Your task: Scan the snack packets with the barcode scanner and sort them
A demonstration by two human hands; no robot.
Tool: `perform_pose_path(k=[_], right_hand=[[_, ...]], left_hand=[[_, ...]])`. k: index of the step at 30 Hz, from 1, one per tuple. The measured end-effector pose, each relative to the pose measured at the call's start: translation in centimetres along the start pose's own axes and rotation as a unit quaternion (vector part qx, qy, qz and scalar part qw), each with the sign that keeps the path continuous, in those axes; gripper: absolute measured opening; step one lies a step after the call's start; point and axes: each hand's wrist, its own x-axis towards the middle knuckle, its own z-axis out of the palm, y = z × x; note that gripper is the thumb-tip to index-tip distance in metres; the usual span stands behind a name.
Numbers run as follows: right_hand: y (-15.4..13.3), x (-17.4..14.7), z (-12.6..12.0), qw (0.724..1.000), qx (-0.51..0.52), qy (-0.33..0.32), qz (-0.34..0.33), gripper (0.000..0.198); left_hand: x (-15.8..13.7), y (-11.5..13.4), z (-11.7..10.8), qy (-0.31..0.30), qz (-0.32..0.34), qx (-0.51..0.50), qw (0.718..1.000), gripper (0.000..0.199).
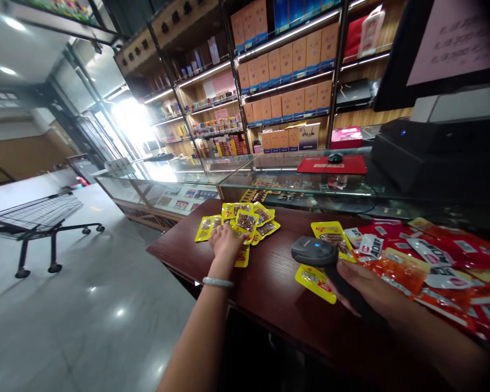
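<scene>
So there's a loose heap of small yellow packets (248, 220) on the far left part of a dark reddish wooden surface (269, 288), overlapping every which way, with clear windows showing brownish stuff inside. The left hand (224, 240) is right on the near side of that heap, palm down, fingers a bit spread over the packets. Can't tell if they're actually pinching one.

The right hand (365, 286) has its fingers wrapped around the grip of a dark handheld scanner (315, 251), which has a little blue light on top and its head aimed toward the left. Two more yellow packs are near it: one just beyond the scanner (332, 238), one on the near side (310, 279), partly hidden by the hand and scanner.

Over on the right there's a big messy spread of red and orange packets (406, 267). Pale bracelet (218, 282) on the left wrist, btw.

Behind all that is a glass display counter (265, 173) with a red mat (310, 164) and a black mouse (335, 158) on it, then lit shelves stacked with orange boxes (300, 54). Wire shopping cart (36, 218) off to the left.
</scene>
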Motion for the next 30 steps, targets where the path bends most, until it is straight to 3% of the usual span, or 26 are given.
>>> perform_pose_path(k=[5,8,10,14,17,25,27,30], right_hand=[[0.2,0.2,-0.4,1.0,-0.019,-0.001,0.003,0.058],[0.2,0.3,-0.6,1.0,-0.021,-0.001,-0.004,0.057],[-0.1,0.3,-0.7,1.0,-0.005,0.001,-0.013,0.057],[-0.8,0.2,-0.7,0.999,0.02,0.018,-0.024,0.058],[-1.2,0.1,-0.7,0.998,0.05,0.033,-0.033,0.056],[-1.9,-0.5,-0.5,0.997,0.056,0.034,-0.036,0.053],[-2.0,-0.6,-0.5,0.998,0.054,0.022,-0.031,0.052],[-1.5,-0.5,-0.6,0.997,0.068,0.026,-0.028,0.05]], left_hand=[[0.9,0.2,0.7,-0.004,0.033,-0.005,0.999,0.047],[0.0,0.4,1.0,-0.008,0.051,-0.108,0.993,0.026],[-1.3,0.7,1.4,-0.019,0.057,-0.226,0.972,0.02],[-5.0,1.8,2.5,-0.05,0.082,-0.439,0.893,0.022],[-7.1,2.5,2.7,-0.077,0.074,-0.524,0.845,0.024],[-8.6,3.4,2.9,-0.107,0.058,-0.584,0.802,0.031],[-9.1,4.6,3.1,-0.153,0.061,-0.594,0.788,0.037],[-9.5,6.3,3.2,-0.231,0.117,-0.595,0.761,0.047]])
